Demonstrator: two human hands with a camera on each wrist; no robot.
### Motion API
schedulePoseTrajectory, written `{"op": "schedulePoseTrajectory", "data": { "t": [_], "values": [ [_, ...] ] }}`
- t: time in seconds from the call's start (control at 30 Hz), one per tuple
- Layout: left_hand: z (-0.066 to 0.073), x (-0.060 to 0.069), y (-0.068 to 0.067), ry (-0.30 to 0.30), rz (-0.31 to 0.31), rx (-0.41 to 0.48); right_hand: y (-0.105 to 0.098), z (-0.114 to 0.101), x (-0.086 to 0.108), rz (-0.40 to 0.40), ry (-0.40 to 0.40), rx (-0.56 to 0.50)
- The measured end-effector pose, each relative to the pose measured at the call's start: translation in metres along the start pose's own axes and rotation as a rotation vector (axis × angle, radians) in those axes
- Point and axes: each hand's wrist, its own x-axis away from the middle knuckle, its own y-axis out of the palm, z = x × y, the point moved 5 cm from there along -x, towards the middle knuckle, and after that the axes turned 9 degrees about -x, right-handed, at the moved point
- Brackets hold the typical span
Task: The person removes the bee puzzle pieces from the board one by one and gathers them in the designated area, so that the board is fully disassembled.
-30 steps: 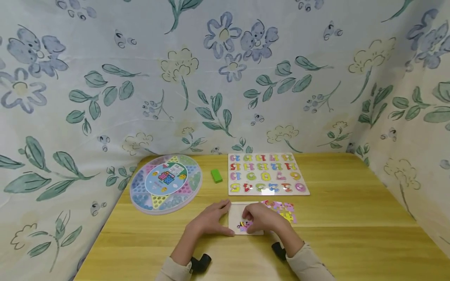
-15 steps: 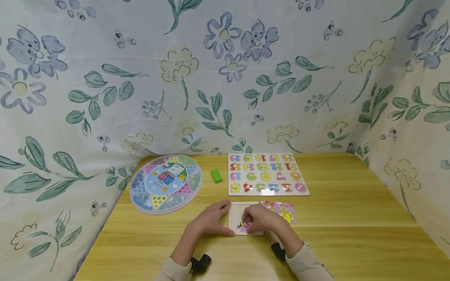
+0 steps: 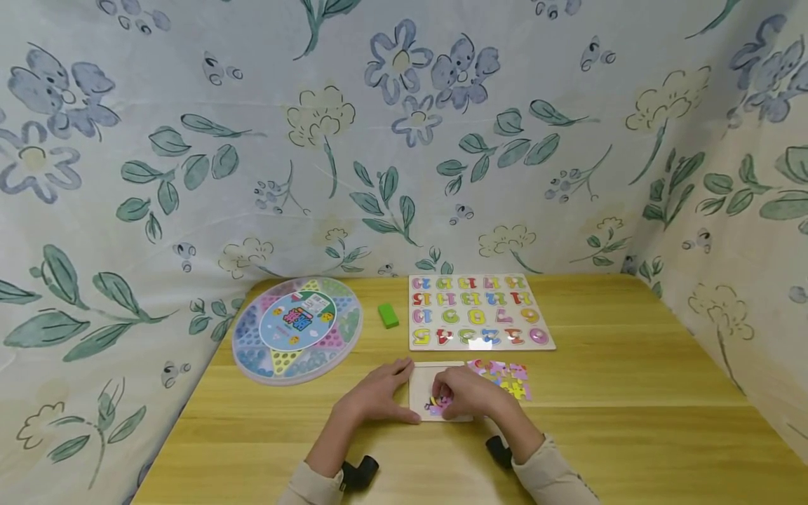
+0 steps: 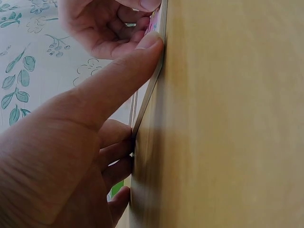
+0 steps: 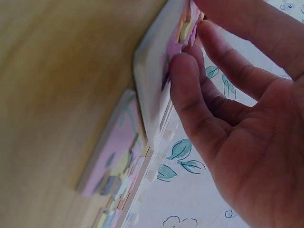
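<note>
A small wooden puzzle tray lies flat on the table, with pink and bee-pattern puzzle pieces in its near part. My left hand holds the tray's left side, thumb at the near edge and fingers towards the far corner. Over the tray, my right hand pinches a puzzle piece with thumb and curled fingers. The fingers partly hide that piece, so its outline cannot be made out. Loose puzzle pieces lie close by the tray's right side, some behind the right hand.
Behind the tray stands a number board with coloured numerals. A green block lies left of it, and a round board game farther left. Floral cloth rises behind the wooden table.
Both hands keep nearly the same places. The right hand's fingertips shift very slightly over the bee-pattern pieces, and the head view moves a little.
</note>
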Motion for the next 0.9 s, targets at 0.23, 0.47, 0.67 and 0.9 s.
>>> {"op": "schedulePoseTrajectory", "data": {
  "t": [0.23, 0.47, 0.67, 0.9],
  "values": [
    [0.0, 0.0, -0.001, 0.009, 0.007, 0.001, -0.001, -0.002, 0.001, -0.01, 0.002, -0.005],
    [0.0, -0.001, -0.001, -0.001, 0.006, 0.0, -0.003, 0.004, 0.0, -0.022, -0.017, -0.1],
    [0.0, -0.001, -0.001, -0.003, 0.005, 0.004, -0.004, 0.009, 0.0, -0.029, -0.02, -0.155],
    [0.001, 0.0, 0.0, -0.007, 0.005, 0.004, -0.002, 0.012, 0.0, -0.039, -0.002, -0.195]
  ]
}}
